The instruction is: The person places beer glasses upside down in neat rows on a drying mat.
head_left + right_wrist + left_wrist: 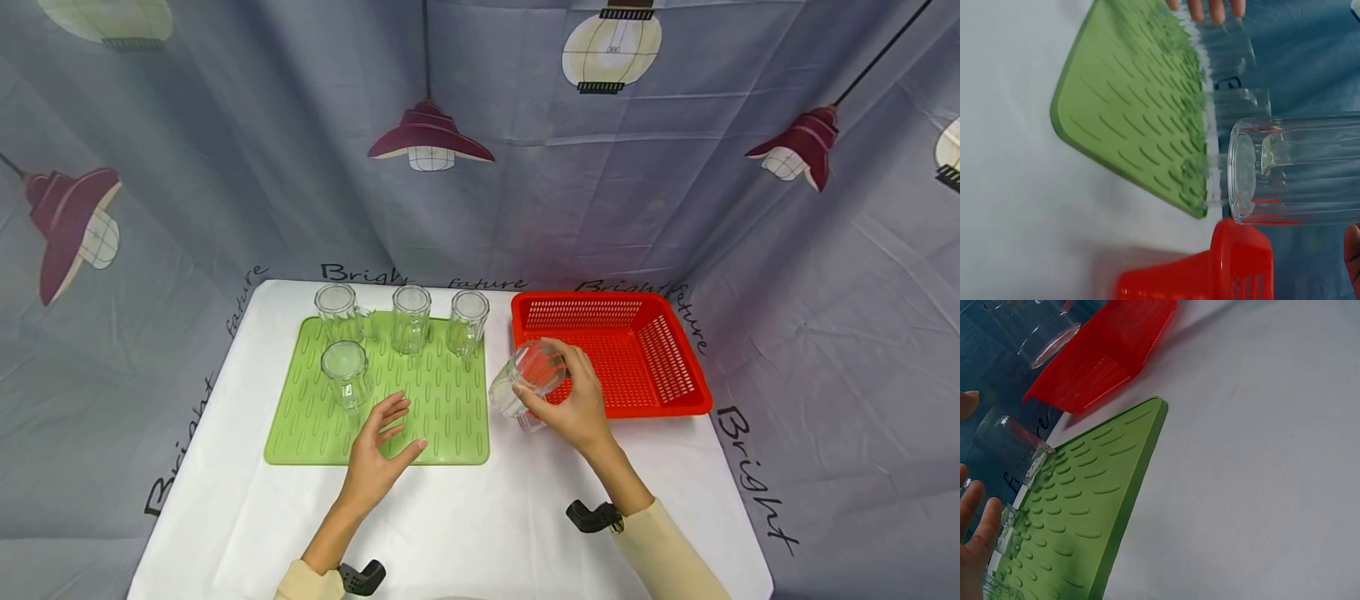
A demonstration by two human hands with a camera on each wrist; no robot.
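The right hand (pixel 573 400) grips a clear ribbed glass mug (pixel 527 382), its fingers curled round the body, and holds it tilted in the air just above the white table (pixel 480 517), in the gap between the green drying mat (pixel 442 417) and the red plastic basket (pixel 675 367). In the head view the mug's mouth faces up and toward the camera; in the right wrist view the mug (pixel 1297 169) lies nearly sideways across the frame, its thick base turned toward the mat (pixel 1129 100), with the corner of the basket (pixel 1235 262) just below it. The left hand (pixel 378 454) holds nothing: its fingers are spread and relaxed, hovering over the near edge of the mat, the thumb pointing toward the right. Whether the palm touches the mat I cannot tell. Four more clear mugs stand on the mat with their mouths down. Three form a row along the far edge: one at the far left (pixel 337 310), one in the middle (pixel 410 318) and one at the far right (pixel 468 323). The fourth (pixel 346 373) stands nearer, in front of the left one and just beyond the fingertips of the left hand. The basket sits on the right part of the table, close beside the mat but apart from it. A grey cloth printed with lamps (pixel 431 137) hangs behind and around the table.
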